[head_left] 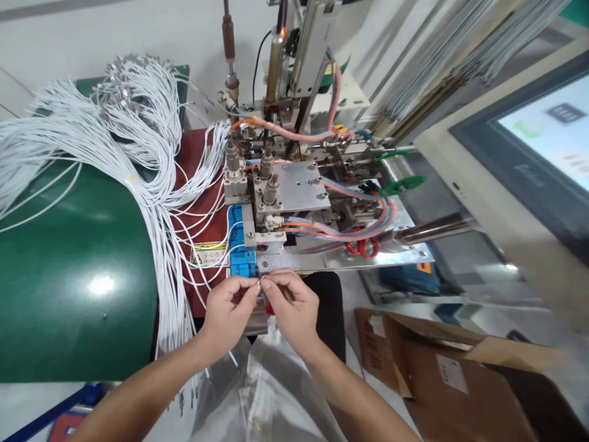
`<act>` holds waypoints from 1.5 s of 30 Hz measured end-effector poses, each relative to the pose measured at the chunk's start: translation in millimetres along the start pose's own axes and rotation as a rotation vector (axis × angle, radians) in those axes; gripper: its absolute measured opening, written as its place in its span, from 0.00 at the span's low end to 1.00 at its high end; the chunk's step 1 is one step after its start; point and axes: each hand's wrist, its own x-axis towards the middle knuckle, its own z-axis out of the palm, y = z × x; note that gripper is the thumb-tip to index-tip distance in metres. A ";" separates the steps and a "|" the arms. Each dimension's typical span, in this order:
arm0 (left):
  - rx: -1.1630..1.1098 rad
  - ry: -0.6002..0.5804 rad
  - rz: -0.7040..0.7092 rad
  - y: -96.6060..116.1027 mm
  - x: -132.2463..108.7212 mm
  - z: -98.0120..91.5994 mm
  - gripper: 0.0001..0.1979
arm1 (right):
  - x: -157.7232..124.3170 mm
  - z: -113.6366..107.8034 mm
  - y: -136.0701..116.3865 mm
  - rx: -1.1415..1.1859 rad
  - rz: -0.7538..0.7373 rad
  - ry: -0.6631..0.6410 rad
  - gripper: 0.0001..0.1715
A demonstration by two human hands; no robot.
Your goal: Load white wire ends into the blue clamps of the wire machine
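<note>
My left hand (231,313) and my right hand (293,305) meet in front of the machine, thumbs and forefingers pinched together. Between their fingertips is a small shiny piece (261,280), mostly hidden and too tiny to name for sure. Just beyond the fingers is a row of blue blocks (242,245) along the machine's edge, with white wires running into several of them. A large bundle of white wires (159,245) hangs down to the left of my left hand. One wire end (235,361) shows below that hand; whether it is held cannot be seen.
The machine (294,184) carries metal plates, cylinders and orange and blue hoses. A green-flanged spool (400,184) sits on its right side. At the right are a touch screen (547,123) and an opened cardboard box (460,393). The green table (69,276) lies left.
</note>
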 end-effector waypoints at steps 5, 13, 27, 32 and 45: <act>0.035 0.059 0.088 -1.4 -0.9 0.6 0.05 | -1.6 2.3 -3.5 -0.099 -0.120 0.053 0.04; 0.285 -0.016 0.295 5.0 2.3 -14.9 0.06 | 21.1 -18.0 -16.0 -0.209 -0.195 -0.280 0.06; 0.003 -0.028 -0.082 7.0 4.4 -9.8 0.06 | 9.0 -2.3 -7.6 -0.079 -0.061 -0.191 0.09; -0.092 -0.033 -0.116 7.7 5.2 -7.5 0.12 | 12.3 -6.0 -3.6 -0.024 0.085 -0.190 0.04; 0.560 -0.236 0.199 6.0 21.4 -37.1 0.09 | 17.3 -8.2 14.1 -0.248 0.071 -0.177 0.08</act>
